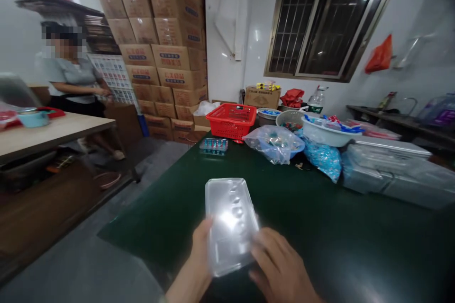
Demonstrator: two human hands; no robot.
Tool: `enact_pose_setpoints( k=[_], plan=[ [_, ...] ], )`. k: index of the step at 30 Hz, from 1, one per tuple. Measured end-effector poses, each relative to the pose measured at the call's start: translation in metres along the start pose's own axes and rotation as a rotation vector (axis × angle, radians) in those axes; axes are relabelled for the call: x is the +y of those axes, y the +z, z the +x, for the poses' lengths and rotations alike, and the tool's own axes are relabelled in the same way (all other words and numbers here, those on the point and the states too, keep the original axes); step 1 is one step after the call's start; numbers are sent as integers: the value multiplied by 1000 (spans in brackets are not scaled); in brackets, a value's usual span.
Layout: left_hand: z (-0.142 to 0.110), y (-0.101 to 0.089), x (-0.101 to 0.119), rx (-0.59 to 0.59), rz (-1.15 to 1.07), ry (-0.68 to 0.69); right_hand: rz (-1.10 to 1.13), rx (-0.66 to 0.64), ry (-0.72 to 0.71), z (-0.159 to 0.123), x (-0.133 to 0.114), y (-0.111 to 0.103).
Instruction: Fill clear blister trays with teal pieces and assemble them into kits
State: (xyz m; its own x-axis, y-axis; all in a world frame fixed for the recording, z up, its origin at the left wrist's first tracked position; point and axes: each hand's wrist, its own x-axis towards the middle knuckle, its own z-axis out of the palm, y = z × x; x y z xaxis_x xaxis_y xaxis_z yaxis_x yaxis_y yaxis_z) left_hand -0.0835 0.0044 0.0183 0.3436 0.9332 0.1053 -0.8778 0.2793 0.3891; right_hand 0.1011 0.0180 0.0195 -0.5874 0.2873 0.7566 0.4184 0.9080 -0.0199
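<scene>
Clear plastic blister tray held above green bench: left hand clamped on its edge, right hand steadying lower corner, grip unclear.

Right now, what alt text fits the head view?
The left hand and right hand hold a clear plastic tray over a dark green table. A red plastic basket sits beyond; another person sits by stacked cardboard boxes.

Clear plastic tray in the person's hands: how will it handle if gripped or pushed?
The clear plastic tray looks thin-walled and moulded, so it is probably light and would flex under a squeeze. Its glossy surface may slip from a loose grip. Being flat, it seems unlikely to roll on the green table.
</scene>
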Motion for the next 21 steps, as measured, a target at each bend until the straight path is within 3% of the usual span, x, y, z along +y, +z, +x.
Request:
enact_pose_setpoints(
  k=[4, 9, 14, 21],
  plan=[
    [-6, -22, -6, 157, 185, 123, 453, -214, 404, 35, -20, -9],
    [-5, -22, -17, 170, 288, 154, 1054, -441, 911, 65, -24, 14],
    [-9, -23, -17, 173, 268, 95, 1372, -546, 1035, 66, -16, 32],
    [-7, -27, -21, 194, 211, 76, 1465, -564, 1067, 63, -10, 32]
  ],
)
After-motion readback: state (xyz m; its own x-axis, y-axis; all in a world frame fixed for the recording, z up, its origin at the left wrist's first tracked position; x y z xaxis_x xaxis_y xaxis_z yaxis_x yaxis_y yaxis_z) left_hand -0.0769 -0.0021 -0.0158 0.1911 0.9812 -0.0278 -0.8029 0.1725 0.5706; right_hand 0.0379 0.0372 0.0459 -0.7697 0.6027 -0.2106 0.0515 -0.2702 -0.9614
